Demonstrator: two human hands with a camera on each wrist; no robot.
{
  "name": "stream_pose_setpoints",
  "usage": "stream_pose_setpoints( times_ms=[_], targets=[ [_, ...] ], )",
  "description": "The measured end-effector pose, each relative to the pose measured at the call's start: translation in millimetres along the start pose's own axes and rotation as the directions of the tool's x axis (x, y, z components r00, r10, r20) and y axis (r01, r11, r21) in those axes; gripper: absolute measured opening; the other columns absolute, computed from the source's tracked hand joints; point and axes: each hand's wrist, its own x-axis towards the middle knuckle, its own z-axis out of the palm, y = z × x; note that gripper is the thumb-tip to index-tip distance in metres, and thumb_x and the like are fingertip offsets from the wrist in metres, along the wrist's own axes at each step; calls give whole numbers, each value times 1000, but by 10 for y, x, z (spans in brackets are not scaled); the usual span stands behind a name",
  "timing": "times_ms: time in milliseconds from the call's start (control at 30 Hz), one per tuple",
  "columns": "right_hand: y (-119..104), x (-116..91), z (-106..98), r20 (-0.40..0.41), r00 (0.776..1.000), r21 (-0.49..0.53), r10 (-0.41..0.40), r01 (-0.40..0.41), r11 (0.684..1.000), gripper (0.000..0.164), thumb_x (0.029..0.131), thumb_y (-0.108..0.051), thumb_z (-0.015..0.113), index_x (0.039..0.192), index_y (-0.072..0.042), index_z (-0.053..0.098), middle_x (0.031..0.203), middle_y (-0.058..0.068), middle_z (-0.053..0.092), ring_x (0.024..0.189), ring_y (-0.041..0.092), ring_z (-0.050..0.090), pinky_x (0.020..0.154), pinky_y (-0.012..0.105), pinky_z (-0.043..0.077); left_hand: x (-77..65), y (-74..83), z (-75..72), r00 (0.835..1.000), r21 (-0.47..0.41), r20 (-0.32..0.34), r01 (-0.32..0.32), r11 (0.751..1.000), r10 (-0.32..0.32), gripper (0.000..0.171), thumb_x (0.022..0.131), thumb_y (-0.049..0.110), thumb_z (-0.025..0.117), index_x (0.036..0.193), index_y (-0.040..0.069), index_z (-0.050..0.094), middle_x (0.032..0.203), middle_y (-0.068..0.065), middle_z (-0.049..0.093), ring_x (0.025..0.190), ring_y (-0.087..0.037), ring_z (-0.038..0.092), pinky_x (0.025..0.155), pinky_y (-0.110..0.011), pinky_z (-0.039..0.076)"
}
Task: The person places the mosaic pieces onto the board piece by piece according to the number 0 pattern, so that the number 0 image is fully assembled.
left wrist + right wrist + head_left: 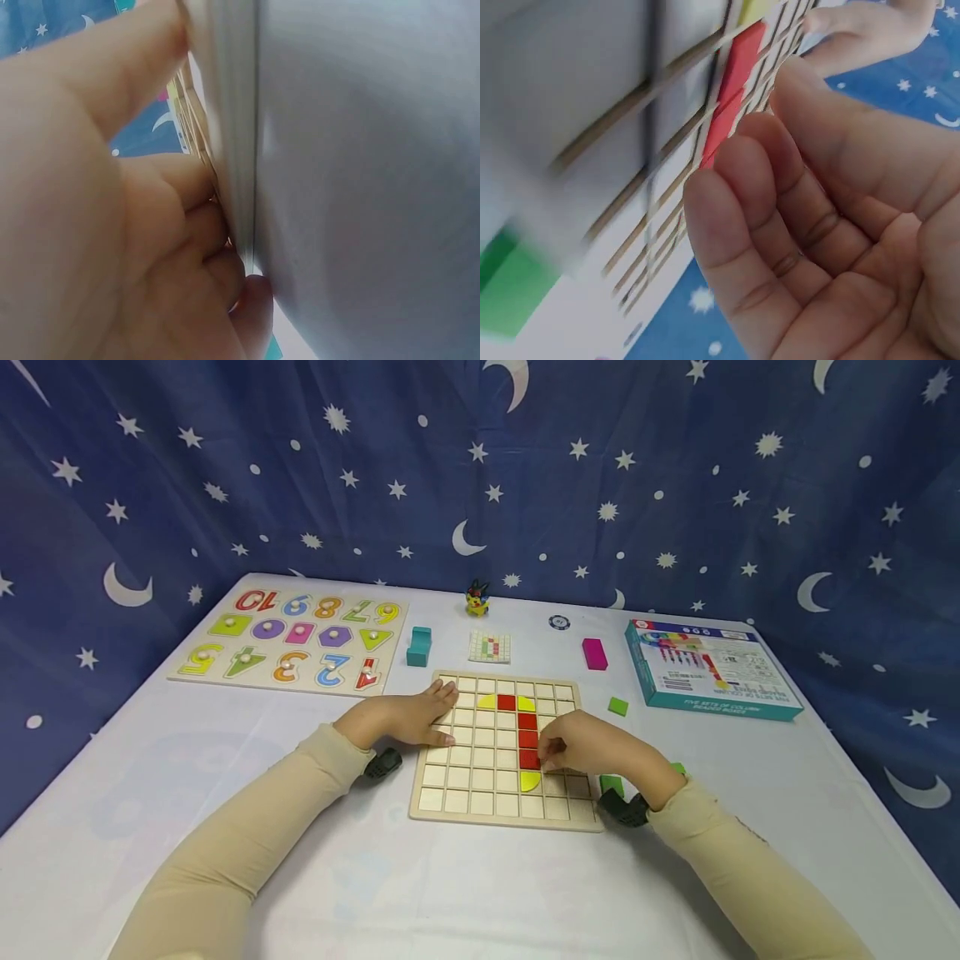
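Note:
A pale wooden grid board (482, 802) lies in front of the person. My left hand (412, 714) rests with spread fingers on its left edge; the left wrist view shows this hand against the board's side. Three red square tiles (528, 739) form a column on the board, with a yellow rounded piece (530, 781) below them. Another red tile (506, 702) sits higher up between two yellow pieces (487, 701). My right hand (588, 742) is just right of the red column, fingertips close over the grid. In the right wrist view its fingers (716, 214) bend loosely, with nothing visible between them.
Several green tiles (618, 706) lie right of the board. Behind it are a small pattern card (490, 647), a teal block (419, 647), a magenta block (595, 654), a toy figure (477, 599) and a chip (559, 622). A number puzzle (288, 639) lies left, a flat box (712, 670) right.

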Motion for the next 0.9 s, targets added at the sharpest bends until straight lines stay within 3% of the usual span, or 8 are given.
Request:
stream_pose_setpoints(
  times_ms=[467,900],
  targets=[
    [471,-561,-109,34,987,52,159,-161,986,13,75,-9,75,85,-9,67,74,-3,57,71,13,49,65,26,44,-13,-1,-2,1000,-4,-13,-3,1000,2,83,93,40,50,146,-4,3,153,-18,-7,140,-35,-12,114,-47,3],
    [593,-828,51,28,980,91,195,-197,976,24,65,-10,82,82,-12,64,73,-3,54,70,13,47,61,25,42,8,23,1,1000,-3,-14,4,1000,-4,83,93,41,50,146,-3,3,154,-17,-6,140,-34,-11,114,-47,5]
  ],
)
